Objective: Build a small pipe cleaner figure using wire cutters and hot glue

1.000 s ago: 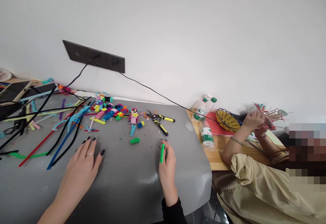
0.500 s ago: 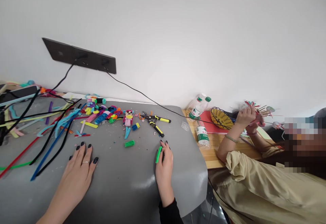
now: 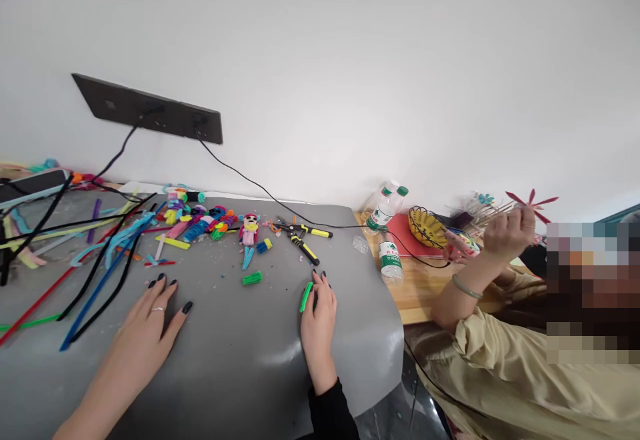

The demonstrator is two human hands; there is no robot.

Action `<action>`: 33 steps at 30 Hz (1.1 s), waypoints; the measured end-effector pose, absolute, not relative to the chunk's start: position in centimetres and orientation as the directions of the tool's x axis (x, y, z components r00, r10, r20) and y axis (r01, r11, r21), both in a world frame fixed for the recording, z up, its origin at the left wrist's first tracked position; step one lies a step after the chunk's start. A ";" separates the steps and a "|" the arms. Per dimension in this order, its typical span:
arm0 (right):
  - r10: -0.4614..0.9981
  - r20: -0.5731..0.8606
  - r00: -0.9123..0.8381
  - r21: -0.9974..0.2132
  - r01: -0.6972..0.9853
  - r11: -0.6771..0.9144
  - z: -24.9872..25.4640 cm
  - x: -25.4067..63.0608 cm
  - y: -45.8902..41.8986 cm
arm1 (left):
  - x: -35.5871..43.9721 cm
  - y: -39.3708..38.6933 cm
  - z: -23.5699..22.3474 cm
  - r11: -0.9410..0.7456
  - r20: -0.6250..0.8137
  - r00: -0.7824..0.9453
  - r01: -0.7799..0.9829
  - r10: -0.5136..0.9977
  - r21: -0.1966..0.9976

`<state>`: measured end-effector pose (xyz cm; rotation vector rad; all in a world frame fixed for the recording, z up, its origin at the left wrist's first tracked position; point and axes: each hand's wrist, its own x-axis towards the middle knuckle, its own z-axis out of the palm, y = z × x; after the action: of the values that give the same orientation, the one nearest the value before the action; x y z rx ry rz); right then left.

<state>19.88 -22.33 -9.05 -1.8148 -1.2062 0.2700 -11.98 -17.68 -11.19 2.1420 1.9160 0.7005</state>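
Note:
My left hand (image 3: 143, 330) lies palm down on the grey mat (image 3: 215, 360), its fingers stretched out and the thumb apart, with nothing in it. Loose pipe cleaners (image 3: 107, 263) in several colours lie beyond and to the left of it. My right hand (image 3: 320, 323) rests on its edge with the fingers curled. A short green pipe cleaner bundle (image 3: 306, 297) sits at the thumb side of that hand. Another green bundle (image 3: 253, 279) lies flat between the hands. Yellow-and-black pliers (image 3: 304, 243) lie with handles spread just beyond my right hand.
A small pipe cleaner doll (image 3: 249, 230) and other fuzzy figures (image 3: 200, 223) are at the back. On the right stand plastic bottles (image 3: 384, 210) and a yellow basket (image 3: 425, 228). A black cable (image 3: 260, 185) crosses there. A co-worker (image 3: 505, 340) holds a red flower shape.
The view has shifted slightly. My left thumb has spread a little farther from the fingers; my right hand stays nearly still. The co-worker's raised hand now shows a red flower shape.

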 end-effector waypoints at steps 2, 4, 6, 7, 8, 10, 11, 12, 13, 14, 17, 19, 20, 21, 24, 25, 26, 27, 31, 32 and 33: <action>0.824 0.283 0.491 -0.780 0.618 -0.100 -9.2 20.0 -22.4 | -12.0 -17.4 -10.1 -0.108 0.234 0.006 0.898 0.972 0.425; 0.821 0.288 0.492 -0.781 0.618 -0.097 -9.2 20.0 -22.4 | -11.8 -17.2 -9.4 -0.086 0.232 -0.012 0.909 0.973 0.407; 0.821 0.287 0.492 -0.779 0.619 -0.098 -9.3 20.0 -22.4 | -11.6 -17.1 -9.2 -0.065 0.212 -0.020 0.920 0.977 0.387; 0.823 0.284 0.492 -0.779 0.619 -0.101 -9.3 20.0 -22.5 | -11.5 -17.0 -9.2 -0.056 0.203 -0.023 0.924 0.979 0.378; 0.825 0.279 0.492 -0.779 0.618 -0.105 -9.3 20.1 -22.5 | -11.5 -17.0 -9.3 -0.051 0.195 -0.023 0.929 0.981 0.368; 0.826 0.272 0.494 -0.780 0.616 -0.111 -9.4 20.1 -22.6 | -11.4 -17.0 -9.5 -0.049 0.183 -0.017 0.934 0.983 0.353; 0.825 0.271 0.496 -0.781 0.615 -0.113 -9.5 20.1 -22.6 | -11.3 -17.1 -9.6 -0.047 0.178 -0.016 0.936 0.984 0.349; 0.823 0.272 0.499 -0.781 0.614 -0.115 -9.7 20.2 -22.7 | -11.3 -17.0 -9.7 -0.045 0.176 -0.018 0.937 0.984 0.347; 0.821 0.274 0.501 -0.780 0.615 -0.115 -9.8 20.2 -22.7 | -11.3 -17.0 -9.8 -0.045 0.178 -0.018 0.937 0.984 0.345; 0.820 0.275 0.501 -0.780 0.616 -0.115 -10.0 20.3 -22.7 | -11.3 -16.9 -9.9 -0.046 0.185 -0.020 0.937 0.982 0.345; 0.822 0.276 0.499 -0.781 0.615 -0.111 -10.6 20.4 -22.5 | -11.3 -16.2 -10.3 -0.068 0.221 -0.013 0.931 0.975 0.358; 0.824 0.273 0.496 -0.782 0.613 -0.109 -10.8 20.4 -22.3 | -11.3 -15.7 -10.6 -0.080 0.238 -0.011 0.927 0.971 0.367; 0.824 0.273 0.496 -0.783 0.613 -0.110 -10.9 20.3 -22.1 | -11.4 -15.4 -10.7 -0.083 0.241 -0.008 0.928 0.970 0.364; 0.823 0.274 0.497 -0.781 0.614 -0.111 -10.9 20.3 -22.0 | -11.4 -15.2 -10.8 -0.084 0.241 -0.004 0.931 0.971 0.356; 0.817 0.287 0.500 -0.770 0.628 -0.113 -10.6 20.0 -21.6 | -11.6 -14.7 -11.0 -0.084 0.233 0.008 0.945 0.972 0.317; 0.817 0.292 0.497 -0.766 0.633 -0.112 -10.5 19.9 -21.5 | -11.6 -14.5 -11.0 -0.086 0.235 0.012 0.948 0.972 0.307; 0.819 0.293 0.494 -0.762 0.638 -0.112 -10.4 19.8 -21.3 | -11.6 -14.4 -11.0 -0.090 0.240 0.016 0.949 0.971 0.301; 0.821 0.291 0.491 -0.760 0.640 -0.113 -10.3 19.7 -21.2 | -11.7 -14.3 -11.0 -0.097 0.247 0.022 0.950 0.969 0.298; 0.835 0.267 0.482 -0.763 0.635 -0.122 -10.1 19.6 -20.7 | -11.7 -13.8 -10.6 -0.116 0.255 0.039 0.948 0.966 0.297; 0.839 0.260 0.479 -0.766 0.631 -0.123 -10.1 19.6 -20.6 | -11.7 -13.6 -10.5 -0.115 0.251 0.038 0.947 0.967 0.299; 0.844 0.250 0.475 -0.770 0.626 -0.124 -10.0 19.6 -20.5 | -11.8 -13.5 -10.5 -0.112 0.247 0.036 0.947 0.968 0.302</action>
<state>19.65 -20.52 -9.98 -1.8386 -1.2359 0.3097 -11.75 -13.54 -10.48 2.2203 2.0561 0.6082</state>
